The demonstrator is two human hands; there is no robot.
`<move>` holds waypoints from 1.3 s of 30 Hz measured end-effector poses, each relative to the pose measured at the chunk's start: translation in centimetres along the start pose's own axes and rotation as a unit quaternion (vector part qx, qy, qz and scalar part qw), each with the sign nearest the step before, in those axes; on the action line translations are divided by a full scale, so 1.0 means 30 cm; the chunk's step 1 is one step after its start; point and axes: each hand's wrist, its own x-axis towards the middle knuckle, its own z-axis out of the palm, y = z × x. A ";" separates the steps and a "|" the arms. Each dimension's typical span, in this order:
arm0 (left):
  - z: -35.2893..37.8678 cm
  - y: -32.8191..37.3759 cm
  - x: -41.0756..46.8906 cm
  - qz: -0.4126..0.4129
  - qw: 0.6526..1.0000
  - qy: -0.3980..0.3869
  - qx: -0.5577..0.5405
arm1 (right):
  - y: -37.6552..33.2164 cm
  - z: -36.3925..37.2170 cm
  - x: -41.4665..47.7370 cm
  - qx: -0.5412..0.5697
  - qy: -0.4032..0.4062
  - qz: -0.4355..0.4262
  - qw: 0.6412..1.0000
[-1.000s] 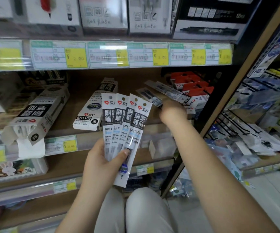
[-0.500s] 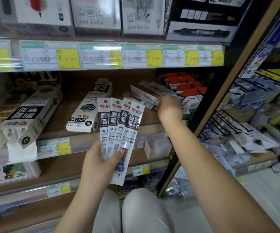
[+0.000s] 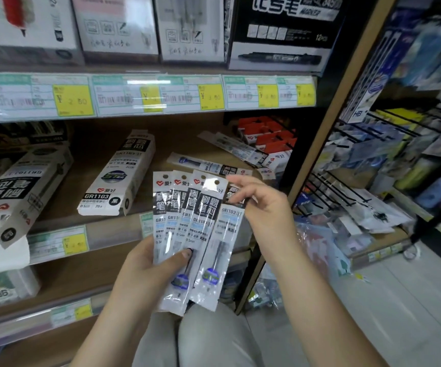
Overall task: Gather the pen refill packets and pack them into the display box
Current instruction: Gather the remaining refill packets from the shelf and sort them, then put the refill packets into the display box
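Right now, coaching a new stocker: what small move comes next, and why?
Probably tuck the clear plastic refill packet pinched by the right hand under the left hand's thumb, joining the fanned packets held there; loose packets lie on the wooden shelf.

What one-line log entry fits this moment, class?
step: gathering | left hand: holds fan of packets | right hand: pinches single packet at fan's edge | loose packets: on shelf | GR1103 box: lying on shelf
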 end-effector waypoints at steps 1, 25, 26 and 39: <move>0.009 0.003 -0.009 -0.001 1.000 -0.006 -0.004 | 0.001 0.005 -0.006 0.001 0.003 0.003 1.000; 0.026 0.054 -0.096 0.005 0.990 -0.086 -0.109 | 0.015 0.097 -0.091 -0.009 0.080 -0.046 0.996; 0.027 0.053 -0.090 0.009 0.992 -0.074 -0.105 | 0.014 0.107 -0.096 0.006 0.095 -0.038 0.995; -0.040 0.132 -0.063 0.138 0.947 -0.083 0.279 | -0.024 0.209 -0.139 0.357 -0.145 0.248 0.889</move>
